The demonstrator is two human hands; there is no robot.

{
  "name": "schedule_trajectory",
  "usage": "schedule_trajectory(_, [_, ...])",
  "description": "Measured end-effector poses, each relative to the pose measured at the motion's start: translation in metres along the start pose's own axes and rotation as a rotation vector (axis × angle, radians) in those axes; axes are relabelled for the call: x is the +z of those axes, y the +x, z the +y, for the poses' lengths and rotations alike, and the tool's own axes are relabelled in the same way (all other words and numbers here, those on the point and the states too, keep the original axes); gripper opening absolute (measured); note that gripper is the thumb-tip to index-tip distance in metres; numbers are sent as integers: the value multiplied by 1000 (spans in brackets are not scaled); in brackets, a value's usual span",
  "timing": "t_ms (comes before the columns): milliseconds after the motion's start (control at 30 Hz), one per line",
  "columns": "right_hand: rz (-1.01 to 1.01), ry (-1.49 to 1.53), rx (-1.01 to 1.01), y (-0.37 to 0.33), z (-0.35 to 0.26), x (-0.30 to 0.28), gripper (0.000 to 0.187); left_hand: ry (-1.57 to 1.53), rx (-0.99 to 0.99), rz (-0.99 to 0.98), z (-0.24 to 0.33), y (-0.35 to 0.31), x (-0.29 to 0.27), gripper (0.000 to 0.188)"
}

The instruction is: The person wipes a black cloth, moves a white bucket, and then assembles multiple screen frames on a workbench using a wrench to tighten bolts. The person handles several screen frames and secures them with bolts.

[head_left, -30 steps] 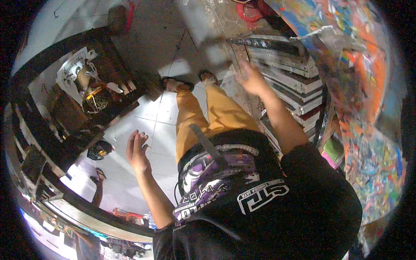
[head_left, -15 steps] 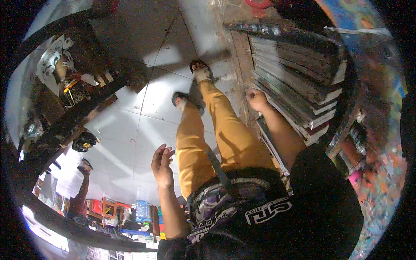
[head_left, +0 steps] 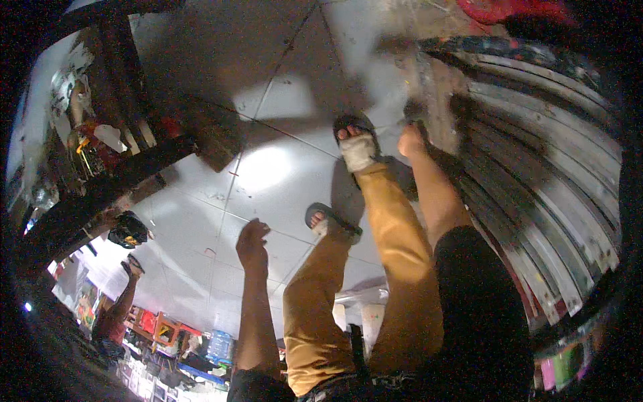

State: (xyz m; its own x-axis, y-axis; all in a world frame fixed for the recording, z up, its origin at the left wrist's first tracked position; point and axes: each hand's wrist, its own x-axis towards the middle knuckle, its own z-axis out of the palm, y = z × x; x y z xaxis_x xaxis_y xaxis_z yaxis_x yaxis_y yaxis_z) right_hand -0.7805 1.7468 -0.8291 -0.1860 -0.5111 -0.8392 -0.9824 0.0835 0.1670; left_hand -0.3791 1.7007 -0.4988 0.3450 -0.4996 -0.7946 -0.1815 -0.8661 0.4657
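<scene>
My left hand hangs over the pale tiled floor, left of my legs. Its fingers are loosely bent, a little apart, and nothing shows in them. My right arm stretches forward beside the stack of long flat frames or screens on the right. At its end, my right hand is beside the near edge of that stack, close to a dark patch. Blur and shadow hide its fingers, so I cannot make out whether they touch or hold anything. My legs in mustard trousers are in stride, with sandals on the feet.
A dark wooden bench with clutter on it stands at the left. A black bundle is beneath its edge. Another person is at the lower left, near a blue water jug. Something red lies at the far right.
My legs have stepped forward and the view has shifted along the floor. The frame stack now fills more of the right side. My left hand's fingers have bent inward.
</scene>
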Motion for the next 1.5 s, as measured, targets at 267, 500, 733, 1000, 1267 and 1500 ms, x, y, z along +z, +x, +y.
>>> schedule_trajectory(267, [310, 430, 269, -12, -21, -12, 30, 10, 11, -32, -40, 8, 6, 24])
schedule_trajectory(500, [369, 477, 350, 36, 11, 76, 23, 126, 20, -108, -41, 17, 30, 23])
schedule_trajectory(733, [674, 533, 216, 25, -31, 22, 17, 167, 177, -43, -52, 15, 8, 24])
schedule_trajectory(1000, [237, 1347, -355, 0, -182, -66, 7, 131, 127, 84, -31, -37, -60, 25])
schedule_trajectory(1267, [-483, 1712, -929, -172, -431, -201, 8, 287, 414, 262, -117, -98, -139, 17])
schedule_trajectory(1500, [-158, 1765, -805, -271, -565, -387, 12, 376, 374, 437, -127, -180, -178, 18])
